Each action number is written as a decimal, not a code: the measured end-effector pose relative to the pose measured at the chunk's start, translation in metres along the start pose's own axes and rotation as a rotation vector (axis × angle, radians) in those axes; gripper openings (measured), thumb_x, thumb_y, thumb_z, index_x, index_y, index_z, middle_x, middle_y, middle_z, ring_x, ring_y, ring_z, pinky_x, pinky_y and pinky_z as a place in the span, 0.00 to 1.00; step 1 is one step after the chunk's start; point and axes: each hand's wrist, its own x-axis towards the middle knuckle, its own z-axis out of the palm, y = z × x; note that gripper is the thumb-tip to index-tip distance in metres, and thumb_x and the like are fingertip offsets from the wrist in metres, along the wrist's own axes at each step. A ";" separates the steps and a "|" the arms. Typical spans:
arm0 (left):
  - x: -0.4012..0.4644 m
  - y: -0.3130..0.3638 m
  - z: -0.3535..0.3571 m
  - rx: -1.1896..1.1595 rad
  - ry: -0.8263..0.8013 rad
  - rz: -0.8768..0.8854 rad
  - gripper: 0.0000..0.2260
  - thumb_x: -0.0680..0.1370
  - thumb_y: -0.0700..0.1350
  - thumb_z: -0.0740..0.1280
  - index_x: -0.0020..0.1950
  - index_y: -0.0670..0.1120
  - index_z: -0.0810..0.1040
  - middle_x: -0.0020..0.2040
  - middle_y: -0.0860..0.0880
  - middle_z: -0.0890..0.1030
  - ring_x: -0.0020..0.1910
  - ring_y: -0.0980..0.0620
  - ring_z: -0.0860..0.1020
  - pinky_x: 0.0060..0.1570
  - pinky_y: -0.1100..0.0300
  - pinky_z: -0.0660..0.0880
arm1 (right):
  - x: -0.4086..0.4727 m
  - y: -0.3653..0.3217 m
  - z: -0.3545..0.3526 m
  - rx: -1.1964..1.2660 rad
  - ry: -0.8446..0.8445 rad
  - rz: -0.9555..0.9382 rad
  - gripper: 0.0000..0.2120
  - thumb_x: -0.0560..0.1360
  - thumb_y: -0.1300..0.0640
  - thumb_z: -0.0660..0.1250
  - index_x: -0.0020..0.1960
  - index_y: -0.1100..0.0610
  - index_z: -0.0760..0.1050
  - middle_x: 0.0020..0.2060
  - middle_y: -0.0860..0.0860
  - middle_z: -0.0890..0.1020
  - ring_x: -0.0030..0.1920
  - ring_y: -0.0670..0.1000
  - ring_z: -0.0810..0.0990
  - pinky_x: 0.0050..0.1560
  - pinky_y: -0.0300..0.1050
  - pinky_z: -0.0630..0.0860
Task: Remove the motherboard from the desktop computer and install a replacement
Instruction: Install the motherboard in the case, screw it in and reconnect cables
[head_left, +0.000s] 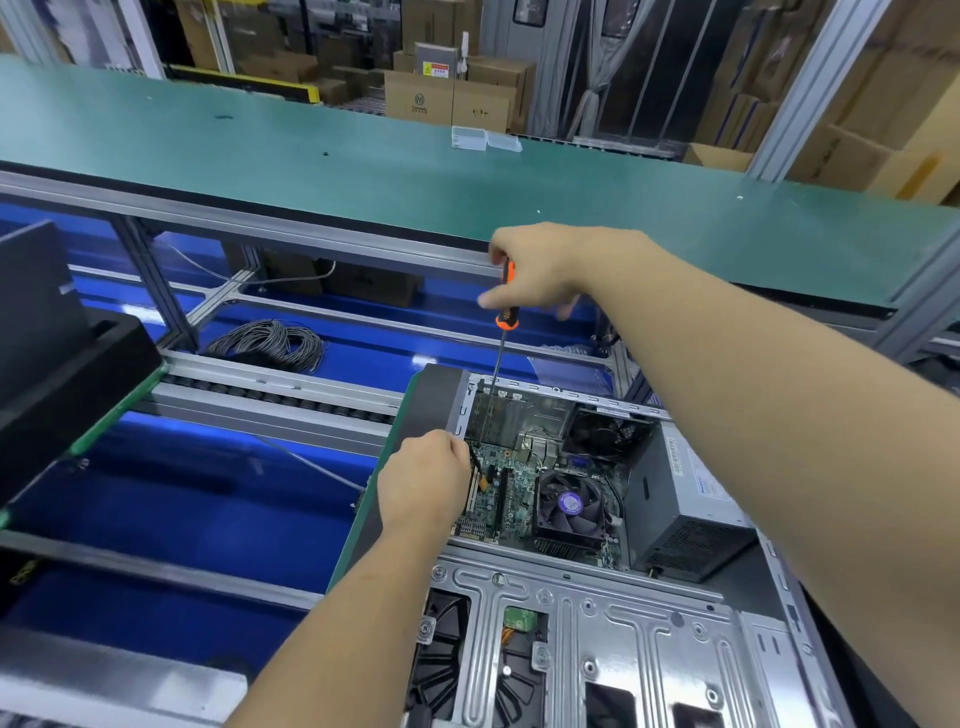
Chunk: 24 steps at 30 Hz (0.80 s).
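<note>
An open desktop case (613, 613) lies on its side at lower centre-right. Inside it sits the green motherboard (511, 496) with a black CPU fan (570, 506). My right hand (540, 270) grips the orange and black handle of a long screwdriver (500, 358), held upright, its shaft reaching down to the board's far left corner. My left hand (423, 478) is curled at the case's left wall beside the shaft's lower end; its fingertips are hidden, so whether it holds anything is unclear.
A grey power supply (685, 514) fills the case's right side, a rear fan (605, 434) sits behind. A coil of grey cable (270, 343) lies on the blue belt. A black case part (57, 374) stands at left. Two clear plastic boxes (485, 139) rest on the green bench.
</note>
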 end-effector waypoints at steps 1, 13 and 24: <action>0.000 0.000 0.000 0.001 -0.001 -0.002 0.19 0.83 0.48 0.54 0.33 0.47 0.71 0.29 0.49 0.75 0.26 0.51 0.71 0.24 0.60 0.62 | -0.001 -0.002 -0.002 -0.098 0.050 0.050 0.23 0.80 0.40 0.62 0.44 0.61 0.72 0.36 0.55 0.77 0.28 0.54 0.78 0.31 0.47 0.74; -0.001 0.001 -0.003 -0.016 -0.009 0.008 0.19 0.83 0.48 0.55 0.33 0.47 0.70 0.29 0.48 0.76 0.26 0.49 0.72 0.26 0.60 0.66 | 0.001 -0.001 0.004 -0.083 0.049 -0.040 0.09 0.81 0.52 0.64 0.50 0.58 0.75 0.48 0.56 0.79 0.44 0.58 0.79 0.45 0.51 0.76; -0.002 0.001 -0.003 -0.007 0.008 0.001 0.20 0.83 0.48 0.55 0.30 0.47 0.67 0.27 0.50 0.73 0.24 0.52 0.68 0.23 0.61 0.60 | -0.007 0.001 -0.002 -0.103 -0.015 0.033 0.15 0.81 0.47 0.64 0.56 0.59 0.71 0.46 0.54 0.77 0.33 0.54 0.77 0.33 0.49 0.74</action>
